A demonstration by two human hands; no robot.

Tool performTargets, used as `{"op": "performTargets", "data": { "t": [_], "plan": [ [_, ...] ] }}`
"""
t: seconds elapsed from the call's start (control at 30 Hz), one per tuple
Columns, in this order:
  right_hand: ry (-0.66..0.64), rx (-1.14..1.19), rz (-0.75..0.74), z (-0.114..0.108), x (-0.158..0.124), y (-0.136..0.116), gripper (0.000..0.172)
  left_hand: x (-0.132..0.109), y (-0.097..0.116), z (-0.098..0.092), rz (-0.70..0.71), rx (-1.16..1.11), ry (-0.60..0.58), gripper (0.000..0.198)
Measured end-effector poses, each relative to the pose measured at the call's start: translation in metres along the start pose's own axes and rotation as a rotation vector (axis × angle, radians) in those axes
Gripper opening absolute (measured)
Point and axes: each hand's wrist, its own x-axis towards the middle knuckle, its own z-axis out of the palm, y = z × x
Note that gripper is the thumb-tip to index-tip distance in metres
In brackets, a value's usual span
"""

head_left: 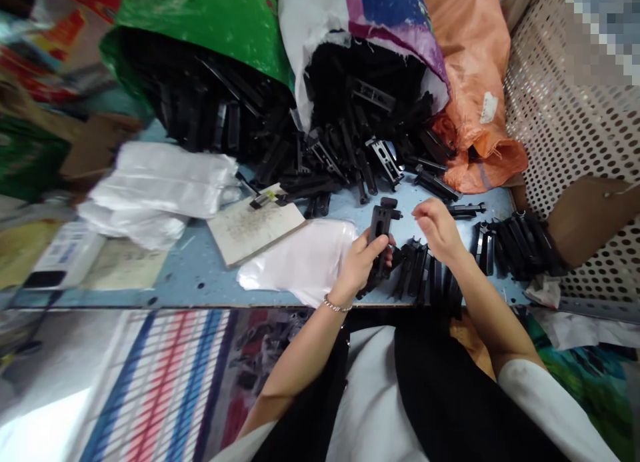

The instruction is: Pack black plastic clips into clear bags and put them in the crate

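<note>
One black plastic part (379, 239) stands upright in the left hand (361, 262), fingers wrapped around its lower half, above the blue counter (200, 275). The right hand (436, 225) hovers just beside the part's top, fingers loosely curled and holding nothing. More black parts (425, 275) lie in a row just below both hands.

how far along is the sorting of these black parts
Looks done: a row of black parts stands packed on edge at the table's near edge, and another batch sits to the right. In hand: the left hand grips one part upright, while the right hand hovers beside it, fingers pinched. Left: a big loose pile spilling from the sacks behind, so most remains.
</note>
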Motion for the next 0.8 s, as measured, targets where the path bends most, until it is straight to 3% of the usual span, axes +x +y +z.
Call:
{"op": "performTargets", "data": {
  "t": [0.07,0.17,0.23,0.3,0.4,0.5,0.6,0.67,0.73,0.8],
  "plan": [
    [-0.008,-0.087,-0.021,0.008,0.003,-0.001,0.053,-0.004,-0.004,0.005,-0.063,-0.045,0.016,0.054],
    [-0.113,0.118,0.17,0.023,-0.001,-0.004,0.053,-0.001,-0.007,0.006,-0.047,-0.053,0.096,0.058],
    [-0.206,0.215,0.215,0.028,-0.012,-0.009,0.05,0.002,-0.005,-0.001,-0.026,-0.066,0.151,0.061],
    [-0.254,0.079,0.025,0.029,-0.026,-0.013,0.047,0.004,-0.001,-0.008,-0.044,-0.09,0.173,0.064],
    [-0.272,-0.295,-0.405,0.034,-0.043,-0.02,0.039,0.002,0.001,-0.01,-0.151,-0.128,0.139,0.066],
    [-0.302,-0.439,-0.529,0.037,-0.055,-0.024,0.035,0.0,0.001,-0.006,-0.202,-0.1,0.094,0.065],
    [-0.372,-0.45,-0.318,0.02,-0.075,-0.026,0.039,0.001,0.005,-0.019,-0.121,0.213,0.084,0.057],
    [-0.385,-0.502,0.006,-0.005,-0.099,-0.026,0.039,0.003,0.004,-0.041,-0.043,0.591,0.09,0.048],
    [-0.343,-0.637,0.423,-0.031,-0.13,-0.025,0.042,0.003,-0.003,-0.064,0.012,0.911,0.066,0.041],
    [-0.371,-0.766,0.725,-0.045,-0.159,-0.021,0.052,-0.002,-0.021,-0.075,0.025,1.006,0.0,0.04]
  ]
}}
